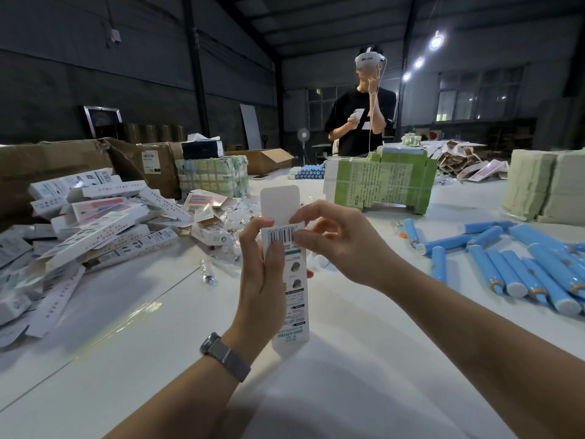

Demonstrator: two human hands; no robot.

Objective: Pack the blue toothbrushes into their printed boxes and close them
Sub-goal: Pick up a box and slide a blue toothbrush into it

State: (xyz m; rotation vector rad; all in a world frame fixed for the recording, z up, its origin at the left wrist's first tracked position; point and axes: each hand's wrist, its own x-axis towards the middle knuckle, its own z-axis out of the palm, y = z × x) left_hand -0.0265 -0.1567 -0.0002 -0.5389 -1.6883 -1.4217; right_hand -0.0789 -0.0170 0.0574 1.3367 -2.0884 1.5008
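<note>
Above the white bench, right in front of me, I hold one printed box upright, its barcode side toward me and its top flap standing open. My left hand wraps the box's left edge, thumb laid along the front; that grip is curled round the carton's middle. My right hand pinches the upper right edge just beside the barcode, finger and thumb pressed together on the card near the flap's fold.

I judge the carton to be light, thin card: stiff along its length but easily dented across the faces, so I would keep my hold on the edges and corners, where the folds give strength, and press gently. The flap should hinge at its crease; pushing anywhere else risks buckling it. I cannot tell whether a brush is already inside.

To my right, the blue toothbrushes lie loose on the bench, well apart from the box. They look like smooth, hard plastic cylinders, likely to roll and a little slippery; the middle of the barrel is the place to take one. At my left sits a heap of more boxes.
</note>
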